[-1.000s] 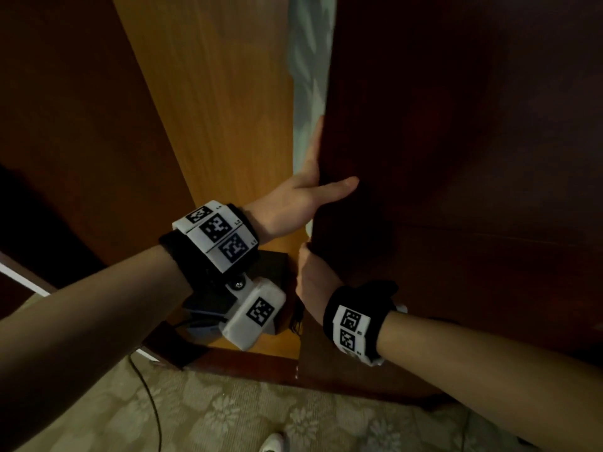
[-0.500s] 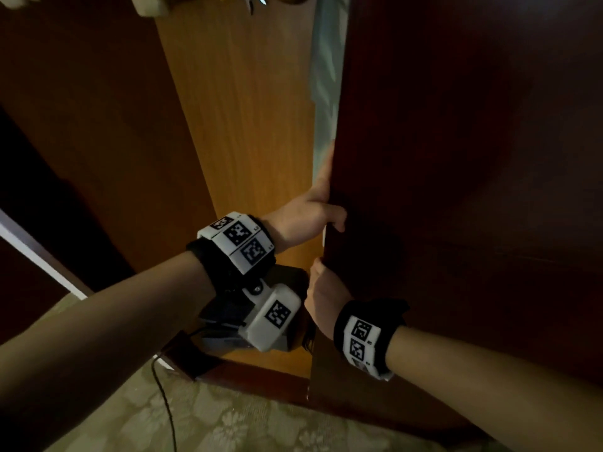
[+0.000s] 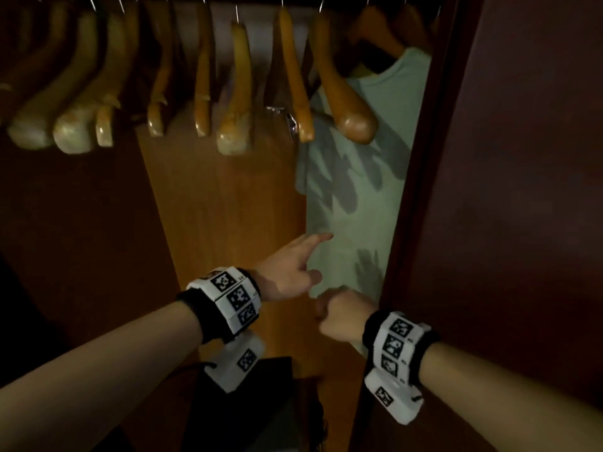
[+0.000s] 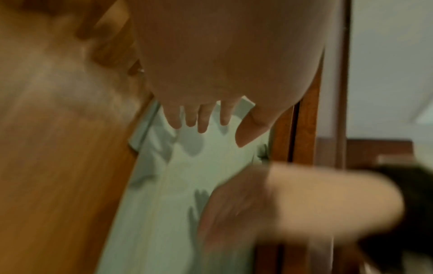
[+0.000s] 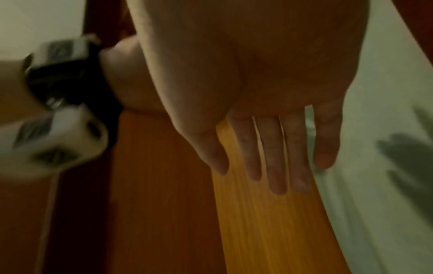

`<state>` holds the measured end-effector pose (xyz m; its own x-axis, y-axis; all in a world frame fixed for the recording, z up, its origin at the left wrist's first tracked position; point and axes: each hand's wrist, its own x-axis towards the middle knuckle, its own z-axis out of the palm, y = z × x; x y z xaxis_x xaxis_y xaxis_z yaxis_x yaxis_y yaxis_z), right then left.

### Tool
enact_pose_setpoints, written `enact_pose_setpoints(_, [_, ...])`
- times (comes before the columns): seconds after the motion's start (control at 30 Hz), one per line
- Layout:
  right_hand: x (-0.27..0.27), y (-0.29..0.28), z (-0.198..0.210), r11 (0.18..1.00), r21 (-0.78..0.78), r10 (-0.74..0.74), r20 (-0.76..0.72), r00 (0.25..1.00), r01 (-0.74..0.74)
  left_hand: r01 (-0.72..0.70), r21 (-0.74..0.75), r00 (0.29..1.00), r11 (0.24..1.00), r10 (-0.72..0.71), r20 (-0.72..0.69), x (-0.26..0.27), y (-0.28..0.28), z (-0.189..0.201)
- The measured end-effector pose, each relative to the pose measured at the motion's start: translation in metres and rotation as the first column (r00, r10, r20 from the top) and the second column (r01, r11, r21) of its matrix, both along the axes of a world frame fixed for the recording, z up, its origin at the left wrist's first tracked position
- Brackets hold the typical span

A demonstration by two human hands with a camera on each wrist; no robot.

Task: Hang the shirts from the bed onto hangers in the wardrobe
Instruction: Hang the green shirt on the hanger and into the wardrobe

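A pale green shirt (image 3: 352, 197) hangs on a wooden hanger at the right end of the open wardrobe. Several bare wooden hangers (image 3: 235, 93) hang in a row on the rail to its left. My left hand (image 3: 306, 259) reaches toward the shirt's lower edge with its fingers stretched out and holds nothing; the left wrist view shows its spread fingers (image 4: 203, 122) in front of the shirt (image 4: 187, 176). My right hand (image 3: 342, 314) hovers just below and right of it. Its fingers (image 5: 276, 157) are straight and empty, beside the shirt (image 5: 386, 129).
The dark wardrobe door (image 3: 505, 223) stands at the right, its edge next to the shirt. An orange wooden back panel (image 3: 228, 207) fills the middle. A dark box (image 3: 248, 402) sits low under my left wrist. The wardrobe's left side is in shadow.
Both hands have let go of the door edge and moved into the opening. The door now stands further right, and my view has lifted to show the hangers and the shirt.
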<state>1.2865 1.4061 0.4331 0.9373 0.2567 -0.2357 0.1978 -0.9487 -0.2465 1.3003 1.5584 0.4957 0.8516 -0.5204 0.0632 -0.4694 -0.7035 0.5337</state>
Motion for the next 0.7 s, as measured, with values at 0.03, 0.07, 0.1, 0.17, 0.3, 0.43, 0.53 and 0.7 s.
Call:
enact_pose_setpoints(0.03, [0.004, 0.003, 0.011, 0.985, 0.155, -0.082, 0.052, 0.995, 0.073, -0.001, 0.062, 0.999, 0.998, -0.001, 0.036, 0.004, 0.008, 0.004])
enact_pose_setpoints(0.07, [0.007, 0.006, 0.023, 0.950, 0.283, -0.167, 0.100, 0.981, 0.133, -0.008, 0.122, 0.998, 0.992, 0.000, 0.065, 0.008, 0.014, 0.009])
enact_pose_setpoints(0.1, [0.008, 0.008, 0.035, 0.906, 0.383, -0.252, 0.145, 0.957, 0.180, -0.019, 0.176, 0.996, 0.984, 0.003, 0.089, 0.012, 0.018, 0.015])
enact_pose_setpoints(0.17, [0.016, 0.009, 0.066, 0.803, 0.540, -0.407, 0.187, 0.894, 0.253, -0.032, 0.255, 0.992, 0.966, -0.002, 0.129, 0.017, 0.021, 0.032])
enact_pose_setpoints(0.3, [0.026, 0.001, 0.134, 0.509, 0.825, -0.617, 0.153, 0.772, 0.244, -0.015, 0.321, 0.965, 0.947, -0.071, 0.253, 0.028, 0.018, 0.077])
enact_pose_setpoints(0.43, [0.021, 0.001, 0.197, 0.495, 0.854, -0.668, 0.259, 0.698, 0.157, -0.035, 0.370, 0.954, 0.929, -0.079, 0.289, 0.037, 0.011, 0.113])
enact_pose_setpoints(0.53, [0.022, 0.008, 0.235, 0.603, 0.781, -0.641, 0.354, 0.681, 0.162, -0.042, 0.458, 0.963, 0.888, -0.086, 0.254, 0.039, 0.008, 0.136])
enact_pose_setpoints(0.7, [0.037, 0.023, 0.260, 0.790, 0.545, -0.530, 0.378, 0.759, 0.280, -0.074, 0.505, 0.969, 0.860, -0.058, 0.240, 0.036, 0.007, 0.153])
